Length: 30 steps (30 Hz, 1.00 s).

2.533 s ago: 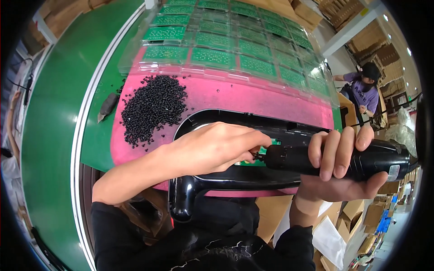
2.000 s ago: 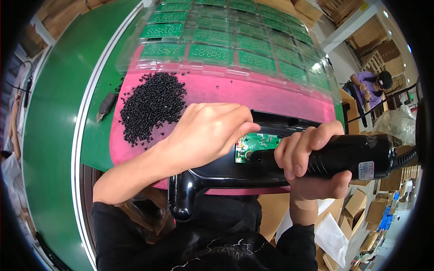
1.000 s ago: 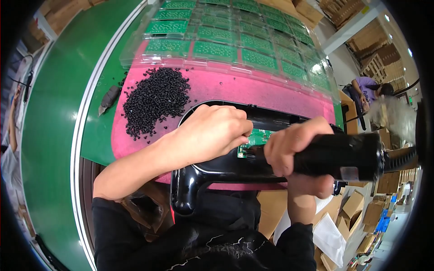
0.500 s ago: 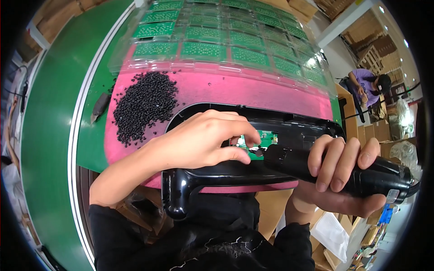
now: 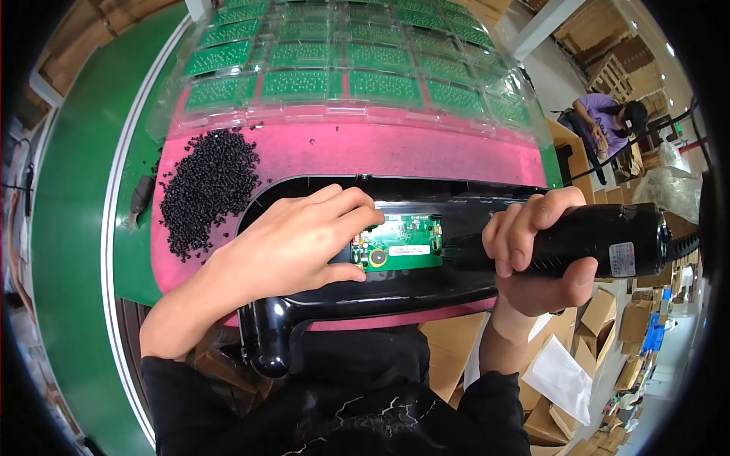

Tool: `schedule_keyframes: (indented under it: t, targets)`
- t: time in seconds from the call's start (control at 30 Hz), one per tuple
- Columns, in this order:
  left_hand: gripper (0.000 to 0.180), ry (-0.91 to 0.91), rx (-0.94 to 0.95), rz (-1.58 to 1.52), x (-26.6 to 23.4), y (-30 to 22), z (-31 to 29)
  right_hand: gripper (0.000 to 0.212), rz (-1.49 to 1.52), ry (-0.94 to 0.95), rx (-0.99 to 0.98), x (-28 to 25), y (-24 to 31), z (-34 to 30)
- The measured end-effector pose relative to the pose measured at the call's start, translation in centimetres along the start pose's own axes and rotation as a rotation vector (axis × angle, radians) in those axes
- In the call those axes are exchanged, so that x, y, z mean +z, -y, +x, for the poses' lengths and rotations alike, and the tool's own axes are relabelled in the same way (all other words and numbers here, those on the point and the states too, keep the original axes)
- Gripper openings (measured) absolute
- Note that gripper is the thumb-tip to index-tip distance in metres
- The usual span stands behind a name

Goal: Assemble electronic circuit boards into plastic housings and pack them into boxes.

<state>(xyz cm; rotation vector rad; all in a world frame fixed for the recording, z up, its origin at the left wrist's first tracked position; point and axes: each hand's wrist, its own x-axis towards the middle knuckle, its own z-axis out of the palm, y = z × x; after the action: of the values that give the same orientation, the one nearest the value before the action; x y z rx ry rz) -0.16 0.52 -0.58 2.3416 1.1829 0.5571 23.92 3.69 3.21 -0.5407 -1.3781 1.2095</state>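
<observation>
A green circuit board [image 5: 411, 261] with a white label and a round part lies inside a long black plastic housing [image 5: 372, 298], which has a handle-like arm at its lower left. My left hand [image 5: 300, 239] rests over the board's left end, index finger and thumb apart at its edge. In my right hand [image 5: 532, 247] is a black electric screwdriver [image 5: 601, 242], held nearly level with its nose pointing left at the board's right end. The screwdriver's tip does not show clearly against the black housing.
Under the housing is a pink mat [image 5: 426, 144] on a green table [image 5: 72, 228]. A heap of small black screws [image 5: 205, 190] lies left. Clear trays of green boards [image 5: 300, 85] stand at the back. A person [image 5: 608, 125] sits far right, near cardboard boxes [image 5: 597, 315].
My left fingers have drawn back from the screwdriver's nose to the board's left end, uncovering more of it. The screwdriver has swung to a more level pose. The whole view has shifted a little.
</observation>
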Motion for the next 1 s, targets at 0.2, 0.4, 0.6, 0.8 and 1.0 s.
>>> schedule_keyframes:
  t: [0.2,0.4,0.6,0.8,1.0]
  targets:
    - [0.056,0.000,-0.006,0.004,0.0,-0.2,0.0,0.062,0.013,0.082,0.043,-0.1,-0.1,0.3]
    - [0.056,-0.015,0.018,-0.006,0.0,0.0,-0.1,0.066,0.008,0.117,0.091,0.2,-0.1,0.2]
    - [0.054,-0.022,0.023,0.007,-0.1,0.0,-0.1,0.068,-0.081,0.036,0.066,1.4,-0.1,0.0]
    - [0.039,-0.275,0.101,0.078,-1.3,-0.4,0.2,0.050,0.240,-0.100,0.203,-1.7,0.1,1.2]
    - [0.027,-0.373,-0.182,0.222,-0.9,0.2,-0.5,0.028,0.571,-0.489,0.369,-5.8,0.5,2.4]
